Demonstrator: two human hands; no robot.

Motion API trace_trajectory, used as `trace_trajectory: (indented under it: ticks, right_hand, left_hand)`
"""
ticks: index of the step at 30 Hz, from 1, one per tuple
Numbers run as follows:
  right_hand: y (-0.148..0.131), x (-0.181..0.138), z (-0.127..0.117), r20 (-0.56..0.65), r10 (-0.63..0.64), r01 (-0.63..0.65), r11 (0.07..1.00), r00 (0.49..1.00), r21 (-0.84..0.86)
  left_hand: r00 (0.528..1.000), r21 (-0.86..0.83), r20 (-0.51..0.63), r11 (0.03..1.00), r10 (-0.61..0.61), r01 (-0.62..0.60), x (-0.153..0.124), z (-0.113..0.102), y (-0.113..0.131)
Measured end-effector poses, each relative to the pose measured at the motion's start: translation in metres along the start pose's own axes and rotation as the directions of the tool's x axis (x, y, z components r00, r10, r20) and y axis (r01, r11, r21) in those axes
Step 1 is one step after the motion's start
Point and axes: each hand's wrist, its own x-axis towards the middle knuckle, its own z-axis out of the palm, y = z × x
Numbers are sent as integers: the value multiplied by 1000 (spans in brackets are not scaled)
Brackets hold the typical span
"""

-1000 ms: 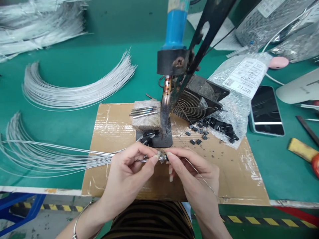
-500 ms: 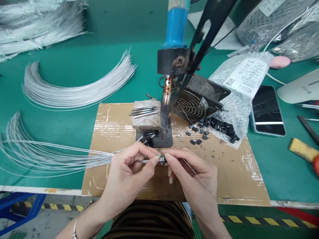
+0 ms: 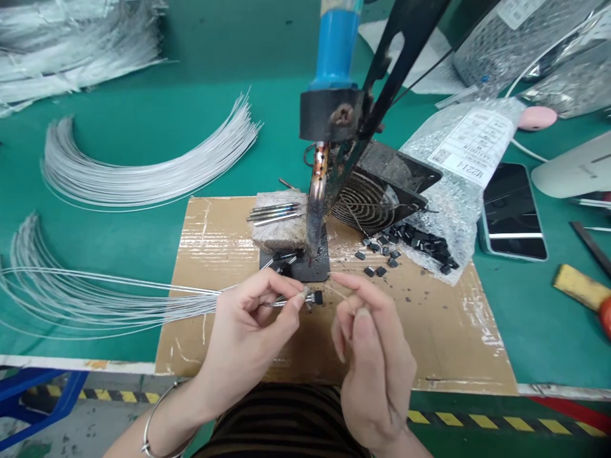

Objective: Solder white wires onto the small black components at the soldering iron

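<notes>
My left hand (image 3: 255, 331) is closed in a pinch on thin grey wires (image 3: 191, 306). Just past its fingertips sticks out a small black connector (image 3: 316, 297) with wire ends at it. To the right, apart from the connector, my right hand (image 3: 375, 362) has its fingers curled around a thin solder wire (image 3: 338, 291), its index finger stretched toward the iron. Above both hands a blue-handled soldering iron (image 3: 316, 210) hangs tip down from a black stand arm (image 3: 377, 95). Part of the wires is hidden by my left hand.
Behind my hands, a wrapped block (image 3: 279, 236) carries several metal rods. Black connectors (image 3: 422, 245) spill from a bubble-wrap bag (image 3: 470, 184) beside a fan (image 3: 367, 197) and a phone (image 3: 513, 213). A wire bundle (image 3: 143, 175) lies left. Cardboard (image 3: 429, 343) covers the green table.
My right hand has let go of the black connector and drawn back down and to the right, curling its fingers around the solder wire. My left hand stays nearly still, still pinching the wires.
</notes>
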Motion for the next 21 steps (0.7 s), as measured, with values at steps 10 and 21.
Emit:
trace_trajectory:
  ticks: [10,21]
  right_hand:
    - [7,4,8,55,-355,350,861,933,-368]
    - [8,9,-2,12,-187,187,975,982,-116]
  left_hand:
    - [1000,15,-13,1000,-5,5,2,0,1]
    - [995,9,-42,996,90,-90,4,0,-12]
